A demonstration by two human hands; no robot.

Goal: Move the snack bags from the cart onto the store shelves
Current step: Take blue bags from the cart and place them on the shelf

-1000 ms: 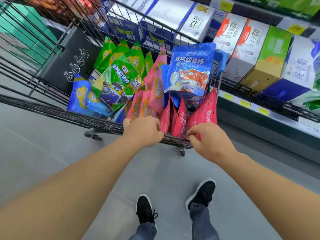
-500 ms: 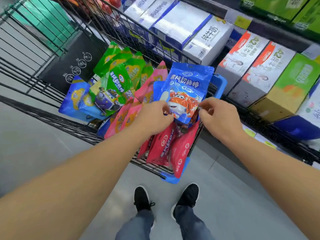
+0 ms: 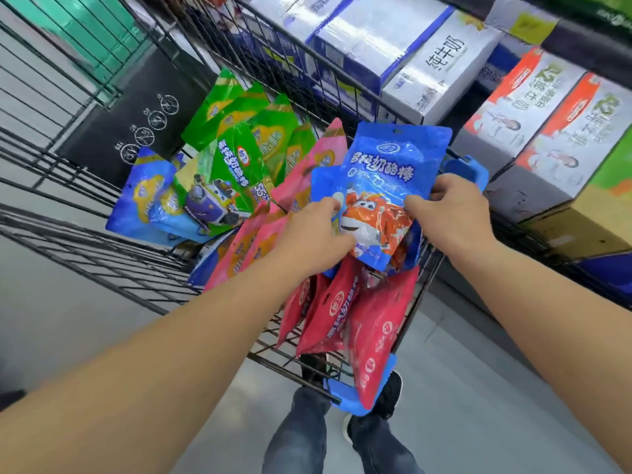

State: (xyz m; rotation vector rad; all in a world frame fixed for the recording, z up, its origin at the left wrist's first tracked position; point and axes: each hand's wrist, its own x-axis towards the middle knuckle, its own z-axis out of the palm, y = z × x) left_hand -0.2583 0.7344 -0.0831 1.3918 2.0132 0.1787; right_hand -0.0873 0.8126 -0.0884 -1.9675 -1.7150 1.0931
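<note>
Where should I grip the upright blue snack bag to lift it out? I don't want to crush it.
Pinch the blue snack bag by its flat side edges, coming from the near side as the left hand and right hand do; it stands upright, its middle bulging.

your way up from wire cart (image 3: pixel 191 275) stays open above packed snack bags (image 3: pixel 239 155); boxed cartons (image 3: pixel 427 77) fill shelf close on right, cart's wire wall (image 3: pixel 307 73) stands between.
</note>
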